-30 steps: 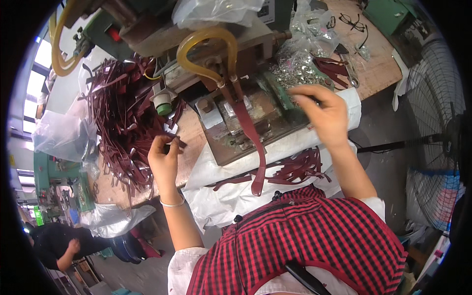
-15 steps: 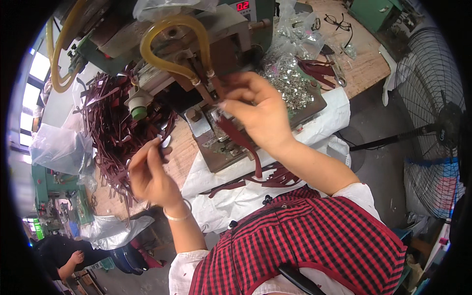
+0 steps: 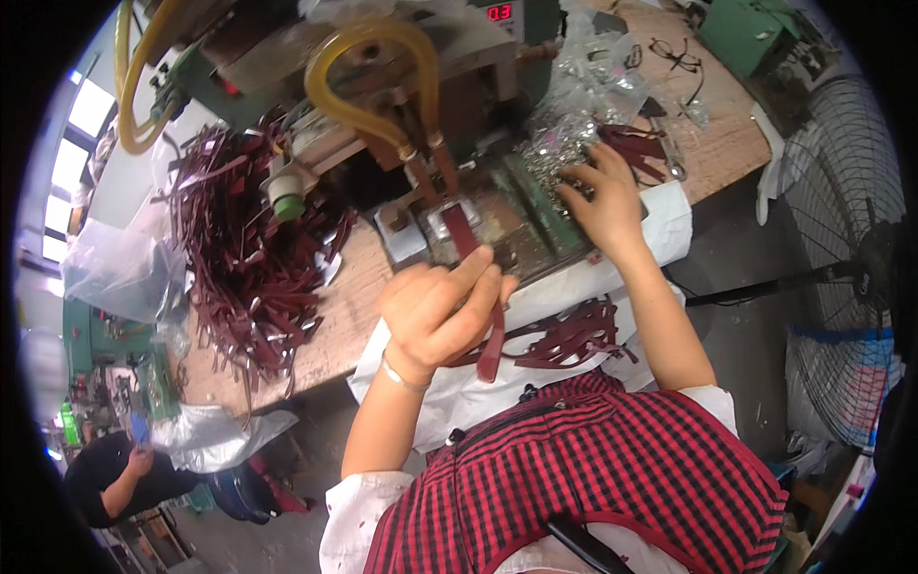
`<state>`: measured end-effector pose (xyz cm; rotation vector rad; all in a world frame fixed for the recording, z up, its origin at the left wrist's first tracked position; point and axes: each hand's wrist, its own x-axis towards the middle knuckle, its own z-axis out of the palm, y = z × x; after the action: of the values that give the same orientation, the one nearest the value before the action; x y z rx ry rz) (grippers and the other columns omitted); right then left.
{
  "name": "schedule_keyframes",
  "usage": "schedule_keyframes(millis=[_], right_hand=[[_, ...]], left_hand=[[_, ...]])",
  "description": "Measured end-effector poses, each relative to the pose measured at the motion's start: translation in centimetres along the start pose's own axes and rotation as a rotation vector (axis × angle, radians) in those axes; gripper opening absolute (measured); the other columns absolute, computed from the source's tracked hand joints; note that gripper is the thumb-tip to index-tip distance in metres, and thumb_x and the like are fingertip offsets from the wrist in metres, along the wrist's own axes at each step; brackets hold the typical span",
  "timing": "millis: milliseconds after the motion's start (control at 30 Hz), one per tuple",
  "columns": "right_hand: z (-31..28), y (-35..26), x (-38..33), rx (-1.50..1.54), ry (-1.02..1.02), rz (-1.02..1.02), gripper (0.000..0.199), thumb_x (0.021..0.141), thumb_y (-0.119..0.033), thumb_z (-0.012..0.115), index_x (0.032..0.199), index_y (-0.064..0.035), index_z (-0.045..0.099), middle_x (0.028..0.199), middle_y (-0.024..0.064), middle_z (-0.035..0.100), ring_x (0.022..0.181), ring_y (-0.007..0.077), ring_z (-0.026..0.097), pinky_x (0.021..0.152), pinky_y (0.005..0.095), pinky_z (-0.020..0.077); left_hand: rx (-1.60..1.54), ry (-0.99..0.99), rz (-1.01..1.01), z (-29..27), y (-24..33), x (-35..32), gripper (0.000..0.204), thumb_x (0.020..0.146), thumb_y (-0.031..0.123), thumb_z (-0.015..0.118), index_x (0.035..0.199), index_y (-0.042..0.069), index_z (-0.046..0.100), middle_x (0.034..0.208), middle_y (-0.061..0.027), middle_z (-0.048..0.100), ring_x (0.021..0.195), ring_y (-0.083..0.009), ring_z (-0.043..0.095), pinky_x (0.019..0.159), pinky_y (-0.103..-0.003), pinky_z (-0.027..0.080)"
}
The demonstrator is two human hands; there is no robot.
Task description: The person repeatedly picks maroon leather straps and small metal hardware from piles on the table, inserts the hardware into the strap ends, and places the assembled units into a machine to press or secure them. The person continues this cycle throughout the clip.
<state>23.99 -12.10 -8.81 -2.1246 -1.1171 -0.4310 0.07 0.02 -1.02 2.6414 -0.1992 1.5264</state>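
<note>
My left hand (image 3: pixel 442 308) pinches a maroon strap (image 3: pixel 461 232) between thumb and fingers. The strap's far end lies on a small metal plate (image 3: pixel 435 223) of the machine, below its two upright rods; its near end hangs past my fingers over a white sheet (image 3: pixel 435 407). To the right, my right hand (image 3: pixel 609 203) is over a heap of small shiny metal pieces (image 3: pixel 543 174), its fingers bent and apart. No piece shows in it. A yellow hose (image 3: pixel 320 72) loops down to the rods.
A large tangle of maroon straps (image 3: pixel 244 277) covers the table's left part. More straps (image 3: pixel 574 333) lie on the sheet near my apron. A green knob (image 3: pixel 288 207) juts from the machine. Eyeglasses (image 3: pixel 677 57) rest far right. A floor fan (image 3: pixel 841 239) stands right; a person (image 3: pixel 120 483) sits lower left.
My left hand has moved right from beside the tangle and now grips the strap at the machine. My right hand has left the strap and moved right to the metal pieces.
</note>
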Motion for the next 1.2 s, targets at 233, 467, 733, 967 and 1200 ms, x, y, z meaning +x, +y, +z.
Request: schedule_keyframes(millis=[233,467,733,967,1200], right_hand=[[0.3,-0.5,0.4,0.066,0.123,-0.013,0.014,0.078,-0.014,0.078,0.086,-0.0035,0.074,0.113,0.0164,0.07,0.117,0.0357,0.062,0.099,0.0459,0.0485],[1.1,-1.7,0.3,-0.165,0.009,-0.128,0.016,0.08,-0.015,0.076,0.091,-0.0054,0.071,0.121,0.0113,0.067,0.123,0.0312,0.058,0.087,0.0452,0.052],[-0.2,-1.7,1.0,0.038,0.074,-0.013,0.01,0.08,-0.014,0.073,0.086,-0.0066,0.07,0.086,0.0117,0.07,0.086,0.033,0.066,0.077,0.0452,0.0519],[-0.2,-1.6,0.6,0.241,0.085,0.121,0.015,0.083,-0.011,0.073,0.096,-0.0039,0.073,0.091,0.0147,0.072,0.083,0.0336,0.068,0.076,0.041,0.0527],[-4.5,-0.5,-3.4,0.43,0.087,0.397,0.015,0.088,-0.007,0.068,0.101,-0.0034,0.076,0.097,0.0115,0.074,0.085,0.0235,0.07,0.079,0.0316,0.0533]], left_hand=[[-0.037,0.039,-0.005,0.6,-0.1,-0.1,0.025,0.073,0.011,0.087,0.091,0.01,0.07,0.094,-0.0076,0.074,0.056,-0.015,0.061,0.046,-0.027,0.045],[0.013,0.004,-0.329,-4.3,3.0,-4.2,0.025,0.08,-0.002,0.077,0.105,0.002,0.071,0.107,-0.019,0.074,0.083,-0.0255,0.072,0.071,-0.033,0.056],[0.738,-0.141,-0.438,-12.3,-9.2,-1.4,0.015,0.085,0.004,0.073,0.1,0.006,0.075,0.096,-0.0101,0.07,0.087,-0.0269,0.064,0.08,-0.035,0.05],[0.95,-0.485,-0.483,-10.3,-19.1,-9.2,0.018,0.08,0.01,0.071,0.098,0.007,0.072,0.103,-0.0109,0.061,0.091,-0.031,0.061,0.075,-0.042,0.051],[0.508,-0.473,-0.465,-8.4,-12.6,-13.6,0.021,0.08,0.003,0.071,0.102,0.002,0.07,0.111,-0.0114,0.066,0.098,-0.0324,0.065,0.082,-0.04,0.055]])
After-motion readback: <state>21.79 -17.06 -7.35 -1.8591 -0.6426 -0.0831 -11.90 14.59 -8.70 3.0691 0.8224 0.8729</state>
